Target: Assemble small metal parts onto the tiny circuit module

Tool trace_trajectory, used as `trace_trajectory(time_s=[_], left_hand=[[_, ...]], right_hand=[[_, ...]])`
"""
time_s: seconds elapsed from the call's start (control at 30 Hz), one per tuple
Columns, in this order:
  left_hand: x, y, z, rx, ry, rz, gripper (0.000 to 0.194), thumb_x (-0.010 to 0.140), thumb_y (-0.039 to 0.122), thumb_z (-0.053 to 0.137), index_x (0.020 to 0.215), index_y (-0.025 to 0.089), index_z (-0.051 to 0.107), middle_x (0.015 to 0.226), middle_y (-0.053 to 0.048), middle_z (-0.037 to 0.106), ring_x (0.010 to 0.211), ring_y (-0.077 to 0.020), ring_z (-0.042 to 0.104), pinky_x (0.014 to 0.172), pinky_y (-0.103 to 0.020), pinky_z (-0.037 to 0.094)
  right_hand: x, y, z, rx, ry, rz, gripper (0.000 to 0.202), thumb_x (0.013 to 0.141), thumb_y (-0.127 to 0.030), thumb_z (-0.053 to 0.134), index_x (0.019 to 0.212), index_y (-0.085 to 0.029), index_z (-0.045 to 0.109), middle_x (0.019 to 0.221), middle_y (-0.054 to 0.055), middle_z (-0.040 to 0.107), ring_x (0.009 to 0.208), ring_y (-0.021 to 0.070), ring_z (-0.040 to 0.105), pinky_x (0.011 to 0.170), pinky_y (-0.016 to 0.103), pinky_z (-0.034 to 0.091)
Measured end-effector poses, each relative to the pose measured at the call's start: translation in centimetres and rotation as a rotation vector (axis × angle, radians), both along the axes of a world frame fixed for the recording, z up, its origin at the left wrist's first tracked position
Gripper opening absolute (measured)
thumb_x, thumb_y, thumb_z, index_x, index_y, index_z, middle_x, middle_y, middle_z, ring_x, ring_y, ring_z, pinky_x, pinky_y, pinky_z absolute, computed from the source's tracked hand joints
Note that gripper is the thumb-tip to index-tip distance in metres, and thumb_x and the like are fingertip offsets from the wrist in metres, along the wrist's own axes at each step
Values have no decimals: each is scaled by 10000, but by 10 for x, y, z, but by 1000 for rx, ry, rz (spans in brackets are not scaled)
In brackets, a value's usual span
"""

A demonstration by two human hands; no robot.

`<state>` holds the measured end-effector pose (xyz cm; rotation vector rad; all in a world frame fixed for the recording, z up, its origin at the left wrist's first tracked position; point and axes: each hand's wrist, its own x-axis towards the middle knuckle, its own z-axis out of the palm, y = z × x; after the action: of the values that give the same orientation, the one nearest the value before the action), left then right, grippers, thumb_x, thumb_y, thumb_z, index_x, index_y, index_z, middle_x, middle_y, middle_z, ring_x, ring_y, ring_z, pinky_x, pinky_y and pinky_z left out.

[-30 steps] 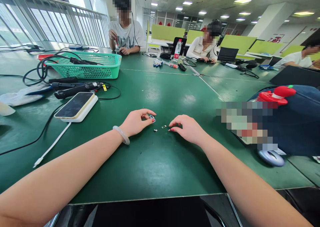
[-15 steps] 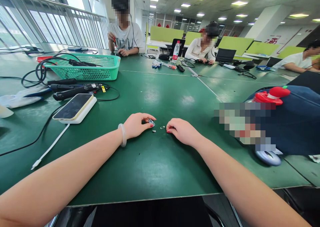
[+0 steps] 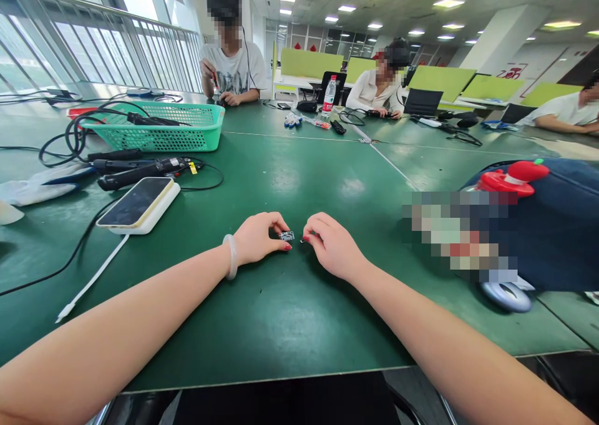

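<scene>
My left hand [image 3: 259,236], with a pale bangle at the wrist, pinches a small rectangular piece [image 3: 287,236] patterned dark and white, perhaps a little circuit board. Its thumb and fingers are curled around one end. My right hand [image 3: 333,244] is closed just to the right, its thumb and forefinger together on a tiny white-edged piece [image 3: 302,241]. Most of that piece is hidden by the fingertips. Both hands rest low over the green table [image 3: 281,325], a small gap between them.
Left of my arms lie a phone [image 3: 138,201] on a white block, a white cable [image 3: 93,278], black handled tools [image 3: 140,172] and a green basket [image 3: 173,128]. A dark blue bag [image 3: 552,225] stands at right. Across the table are several people and a water bottle [image 3: 329,96].
My right hand has moved left and closed on the tiny white-edged piece that lay on the table. The patterned piece in my left hand has turned nearly level.
</scene>
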<state>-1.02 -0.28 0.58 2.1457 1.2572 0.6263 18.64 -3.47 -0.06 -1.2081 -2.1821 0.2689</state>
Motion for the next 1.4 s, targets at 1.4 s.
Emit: trace_trajectory(time_s=[1.4], left_hand=[[-4, 11, -9, 94, 26, 74, 228, 649, 354, 690, 807, 206, 620, 810, -6, 657, 811, -188, 599, 758, -331, 463]], right_hand=[[-13, 2, -18, 160, -260, 28, 163, 858, -204, 532, 736, -202, 640, 1301, 56, 485, 1145, 242, 428, 940, 460, 347]])
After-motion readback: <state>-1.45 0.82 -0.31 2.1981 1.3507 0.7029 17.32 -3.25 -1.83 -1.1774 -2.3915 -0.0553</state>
